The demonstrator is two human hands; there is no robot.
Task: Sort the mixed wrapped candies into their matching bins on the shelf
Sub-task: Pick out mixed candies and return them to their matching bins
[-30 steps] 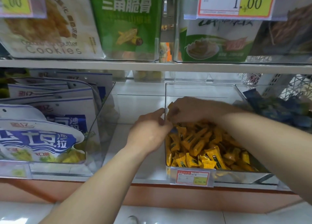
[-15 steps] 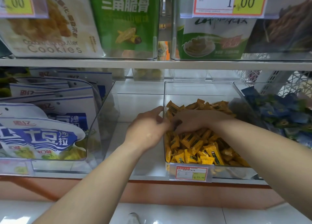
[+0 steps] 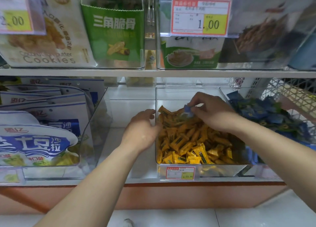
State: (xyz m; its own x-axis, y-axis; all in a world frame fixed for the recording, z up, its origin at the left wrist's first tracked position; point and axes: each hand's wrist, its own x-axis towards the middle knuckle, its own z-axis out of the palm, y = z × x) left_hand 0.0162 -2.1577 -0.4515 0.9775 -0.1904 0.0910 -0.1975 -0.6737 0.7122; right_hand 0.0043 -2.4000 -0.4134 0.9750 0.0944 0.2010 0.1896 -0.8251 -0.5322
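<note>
A clear bin (image 3: 201, 173) on the lower shelf is filled with yellow wrapped candies (image 3: 188, 141). My right hand (image 3: 212, 112) is above the back of that pile and pinches a blue wrapped candy (image 3: 187, 109) between thumb and fingers. My left hand (image 3: 142, 131) rests against the bin's left wall with fingers loosely curled at the rim; it holds nothing that I can see. To the right, a second clear bin (image 3: 224, 93) holds blue wrapped candies (image 3: 266, 114).
A clear bin of blue-and-white snack bags (image 3: 39, 141) stands on the left, with bare white shelf (image 3: 119, 110) between it and the yellow bin. The upper shelf (image 3: 153, 72) carries cookie and green snack packs behind price tags. A white mesh basket (image 3: 294, 96) sits far right.
My right hand has lifted out of the yellow pile and now pinches a blue candy. The left hand has stayed at the bin's left wall. The camera has tilted down slightly.
</note>
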